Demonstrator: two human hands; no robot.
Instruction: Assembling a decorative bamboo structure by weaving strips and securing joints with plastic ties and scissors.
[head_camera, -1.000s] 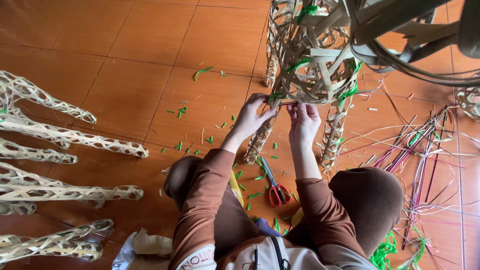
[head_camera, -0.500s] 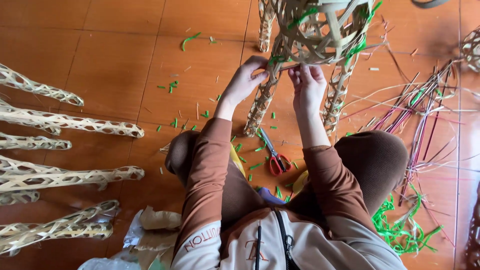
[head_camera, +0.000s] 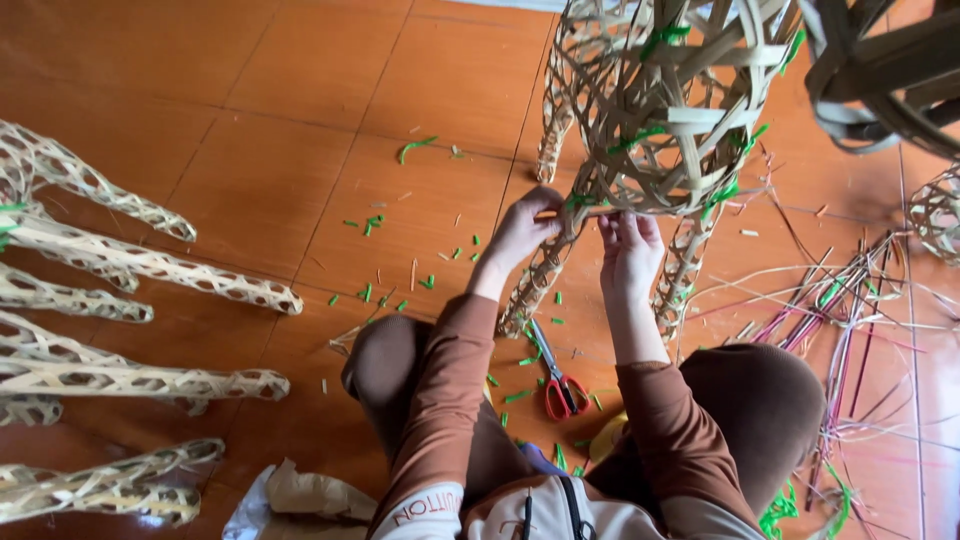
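two hands (head_camera: 575, 240) on one woven frame (head_camera: 670, 110) | one scissors (head_camera: 560, 385)

The person sits on the floor (head_camera: 250, 90) with knees spread, and the woven frame (head_camera: 670, 110) stands just ahead of them, its legs on the floor. Both hands are raised to the frame's underside: the left hand (head_camera: 525, 230) at the near left leg, the right hand (head_camera: 630, 255) just beside it, between the legs. A pair of scissors (head_camera: 558, 380) lies on the floor between the knees, behind the hands. Short cut bits (head_camera: 375, 225) lie scattered on the floor left of the frame. A row of long woven pieces (head_camera: 130, 265) lies along the far left. Loose strips (head_camera: 850, 330) lie in a heap to the right, with a second woven frame (head_camera: 880, 70) above them at the upper right. A crumpled bag (head_camera: 300, 495) lies beside the left knee.
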